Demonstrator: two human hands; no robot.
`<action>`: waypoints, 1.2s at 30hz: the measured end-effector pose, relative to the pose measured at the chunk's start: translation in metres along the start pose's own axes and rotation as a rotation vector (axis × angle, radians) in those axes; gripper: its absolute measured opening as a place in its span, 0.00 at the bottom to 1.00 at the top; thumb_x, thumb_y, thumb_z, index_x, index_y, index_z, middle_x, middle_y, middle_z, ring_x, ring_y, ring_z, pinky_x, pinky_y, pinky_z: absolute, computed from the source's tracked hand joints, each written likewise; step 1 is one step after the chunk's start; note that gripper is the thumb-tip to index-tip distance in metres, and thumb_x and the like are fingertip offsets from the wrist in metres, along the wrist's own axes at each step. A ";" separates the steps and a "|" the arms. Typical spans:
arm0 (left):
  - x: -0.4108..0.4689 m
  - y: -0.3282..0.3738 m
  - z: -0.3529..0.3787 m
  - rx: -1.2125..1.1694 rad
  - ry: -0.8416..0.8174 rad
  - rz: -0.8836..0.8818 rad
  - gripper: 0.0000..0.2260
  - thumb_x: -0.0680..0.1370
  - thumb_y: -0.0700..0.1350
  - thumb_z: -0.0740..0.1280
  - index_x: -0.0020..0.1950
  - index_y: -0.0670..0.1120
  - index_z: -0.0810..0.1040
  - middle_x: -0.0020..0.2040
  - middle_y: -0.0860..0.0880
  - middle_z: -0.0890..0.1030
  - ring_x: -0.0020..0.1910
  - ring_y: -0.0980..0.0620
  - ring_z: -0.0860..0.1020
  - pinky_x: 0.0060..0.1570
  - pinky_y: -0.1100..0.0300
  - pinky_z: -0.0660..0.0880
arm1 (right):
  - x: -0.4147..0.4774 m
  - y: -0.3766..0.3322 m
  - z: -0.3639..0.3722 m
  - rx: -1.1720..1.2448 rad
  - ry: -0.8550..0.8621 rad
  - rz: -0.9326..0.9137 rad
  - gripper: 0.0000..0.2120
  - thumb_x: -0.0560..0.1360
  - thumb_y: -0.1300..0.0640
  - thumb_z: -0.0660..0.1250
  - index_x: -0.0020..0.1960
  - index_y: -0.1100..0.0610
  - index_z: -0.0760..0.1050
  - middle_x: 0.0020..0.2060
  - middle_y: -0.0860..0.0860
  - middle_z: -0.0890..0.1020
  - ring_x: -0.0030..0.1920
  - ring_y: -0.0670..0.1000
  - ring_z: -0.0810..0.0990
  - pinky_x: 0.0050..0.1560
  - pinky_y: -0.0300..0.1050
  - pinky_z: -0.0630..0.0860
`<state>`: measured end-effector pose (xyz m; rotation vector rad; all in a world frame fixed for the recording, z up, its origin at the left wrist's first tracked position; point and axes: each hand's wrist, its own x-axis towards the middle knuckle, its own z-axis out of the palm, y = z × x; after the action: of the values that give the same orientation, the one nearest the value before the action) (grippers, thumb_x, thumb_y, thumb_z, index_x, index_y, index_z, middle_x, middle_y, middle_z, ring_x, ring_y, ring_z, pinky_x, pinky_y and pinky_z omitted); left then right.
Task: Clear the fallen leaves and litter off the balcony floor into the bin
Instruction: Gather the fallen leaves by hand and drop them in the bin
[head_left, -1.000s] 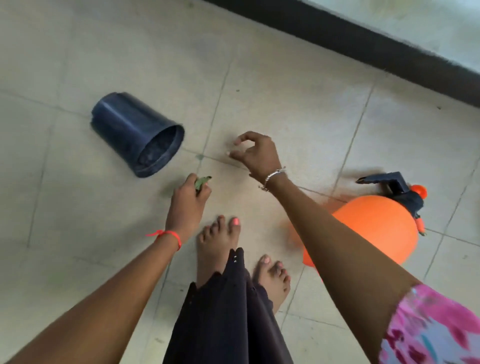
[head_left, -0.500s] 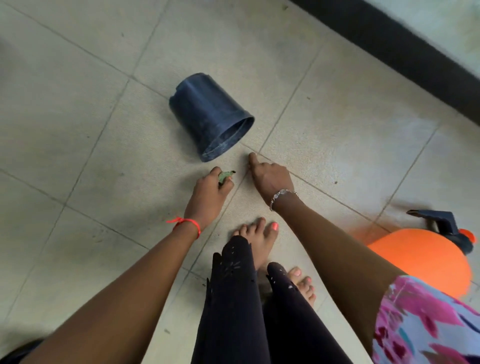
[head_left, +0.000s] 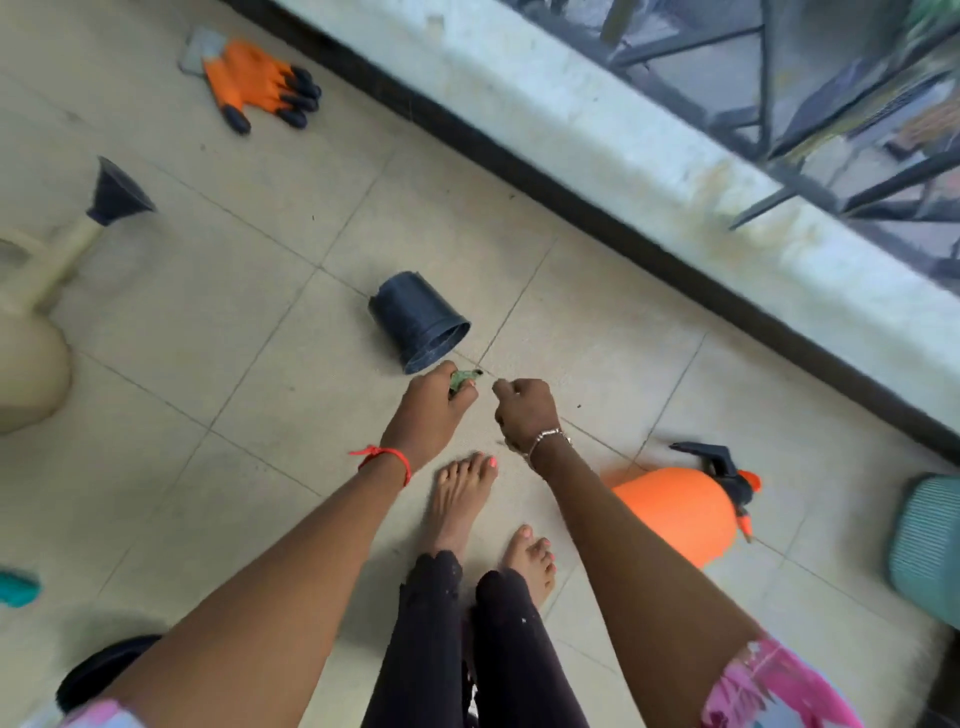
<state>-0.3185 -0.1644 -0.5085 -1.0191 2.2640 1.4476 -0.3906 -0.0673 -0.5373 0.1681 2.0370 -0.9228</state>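
Left hand pinching a small green leaf just beside the mouth of a toppled black plastic pot; right hand alongside, fingers curled, contents indiscernible; teal ribbed container, presumably the bin, well apart to the right, nearer the right hand.

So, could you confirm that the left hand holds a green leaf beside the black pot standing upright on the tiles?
Not quite: in the head view the black pot lies on its side on the tiles, not upright. The rest stands: the left hand holds a green leaf beside it.
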 end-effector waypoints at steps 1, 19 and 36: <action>-0.011 0.019 -0.003 0.004 -0.011 0.027 0.08 0.79 0.41 0.60 0.41 0.40 0.68 0.29 0.49 0.67 0.29 0.53 0.64 0.26 0.63 0.60 | -0.017 -0.006 -0.012 0.101 0.014 0.036 0.19 0.76 0.60 0.60 0.27 0.59 0.64 0.22 0.54 0.69 0.21 0.50 0.65 0.24 0.36 0.60; -0.301 0.152 0.198 0.443 -0.660 0.480 0.11 0.79 0.40 0.61 0.37 0.44 0.65 0.33 0.41 0.72 0.36 0.43 0.68 0.34 0.56 0.55 | -0.331 0.205 -0.190 1.381 0.591 0.211 0.17 0.73 0.64 0.60 0.26 0.57 0.62 0.14 0.47 0.60 0.15 0.47 0.56 0.22 0.30 0.55; -0.693 -0.030 0.490 0.866 -1.345 0.680 0.13 0.78 0.42 0.62 0.34 0.43 0.67 0.33 0.44 0.71 0.36 0.48 0.67 0.33 0.58 0.55 | -0.635 0.648 -0.083 2.146 1.223 0.479 0.16 0.75 0.62 0.57 0.30 0.56 0.61 0.15 0.46 0.61 0.13 0.44 0.55 0.18 0.27 0.52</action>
<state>0.1293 0.5442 -0.3698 0.8401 1.7174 0.6505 0.2246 0.5868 -0.3801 2.5729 0.5182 -2.4802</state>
